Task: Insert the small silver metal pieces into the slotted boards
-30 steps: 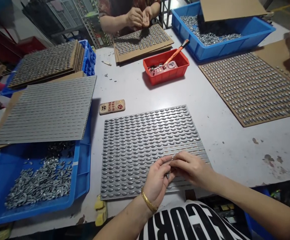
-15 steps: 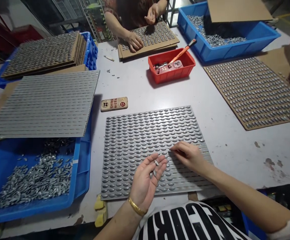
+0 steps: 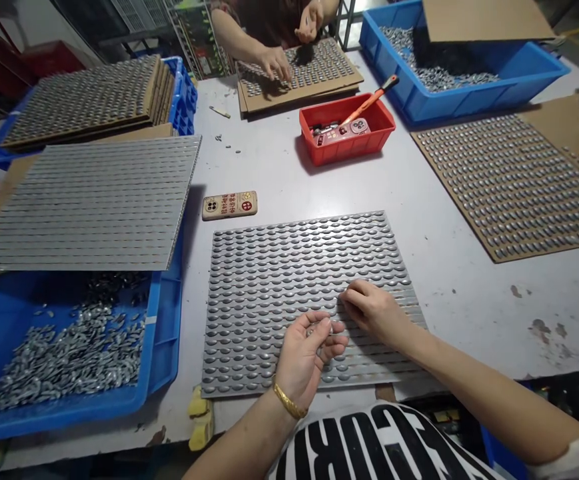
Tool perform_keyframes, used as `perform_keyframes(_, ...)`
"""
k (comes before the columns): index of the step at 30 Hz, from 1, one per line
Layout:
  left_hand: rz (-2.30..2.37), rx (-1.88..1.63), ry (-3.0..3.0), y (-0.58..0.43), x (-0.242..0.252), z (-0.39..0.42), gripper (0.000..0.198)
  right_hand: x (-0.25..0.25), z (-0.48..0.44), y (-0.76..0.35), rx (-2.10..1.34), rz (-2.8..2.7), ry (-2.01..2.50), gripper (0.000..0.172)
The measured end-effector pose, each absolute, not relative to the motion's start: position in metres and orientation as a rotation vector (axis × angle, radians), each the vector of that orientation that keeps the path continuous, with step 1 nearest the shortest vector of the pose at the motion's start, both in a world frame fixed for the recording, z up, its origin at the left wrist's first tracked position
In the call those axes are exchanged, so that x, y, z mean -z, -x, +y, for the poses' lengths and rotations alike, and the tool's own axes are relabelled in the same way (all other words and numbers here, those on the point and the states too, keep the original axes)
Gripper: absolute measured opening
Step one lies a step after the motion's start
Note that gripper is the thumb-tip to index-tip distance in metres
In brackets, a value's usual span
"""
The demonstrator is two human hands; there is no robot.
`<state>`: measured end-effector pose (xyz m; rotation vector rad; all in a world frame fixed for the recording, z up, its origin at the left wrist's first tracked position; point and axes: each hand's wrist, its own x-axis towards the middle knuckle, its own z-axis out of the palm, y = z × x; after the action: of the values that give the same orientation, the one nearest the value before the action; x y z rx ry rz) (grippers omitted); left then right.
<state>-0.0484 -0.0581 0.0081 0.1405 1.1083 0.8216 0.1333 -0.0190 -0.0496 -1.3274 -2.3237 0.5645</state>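
Note:
A grey board (image 3: 384, 363) lies before me, covered in rows of small grey spindle-shaped metal pieces (image 3: 269, 280); its lower right part shows bare grooves. Over the lower middle of the board, my left hand (image 3: 306, 353) is turned palm up with curled fingers and the thumb folded across. A bit of a grey piece shows between them; the rest is hidden. My right hand (image 3: 372, 310) reaches down to the board at the end of a filled row. Its thumb and fingertips are pressed together, and whatever they pinch is hidden.
On the left, a blue bin (image 3: 162, 347) of loose pieces sits under another grey board (image 3: 94, 200). A phone (image 3: 230, 206), a red tray (image 3: 346, 150) and a filled brown board (image 3: 519, 187) lie beyond. Co-workers' hands (image 3: 275, 65) work across the table, near another blue bin (image 3: 454, 100).
My left hand has curled its fingers and thumb over the pieces that lay in its open palm, shifting slightly right. My right hand has hardly moved. A co-worker's hand opposite has lifted slightly.

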Motion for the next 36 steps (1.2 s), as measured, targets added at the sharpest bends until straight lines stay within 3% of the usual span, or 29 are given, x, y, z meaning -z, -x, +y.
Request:
perform_keyframes(8, 1.065, -0.866, -0.122, 0.033, -0.009, -0.054, 0.024, 0.011, -0.031, -0.138, -0.860, -2.045, 1.190, 0.026)
perform_keyframes(16, 1.042, -0.911, -0.155, 0.014, -0.006, -0.052, 0.018, 0.006, -0.048, -0.136, -0.443, -2.198, 1.284, 0.015)
perform_keyframes(23, 1.026, -0.866, -0.077, 0.008, -0.004, -0.053, 0.014, 0.020, -0.055, -0.145, -0.321, -2.236, 1.251, 0.018)
perform_keyframes(30, 1.029, -0.819, -0.044, 0.010, -0.002, -0.054, 0.016, 0.025, -0.052, -0.155, -0.321, -2.363, 1.061, 0.025)
perform_keyframes(36, 0.986, -0.784, -0.059, 0.014, -0.003, -0.055, 0.026, 0.029, -0.039, -0.163, -0.504, -2.277, 1.071, 0.019)
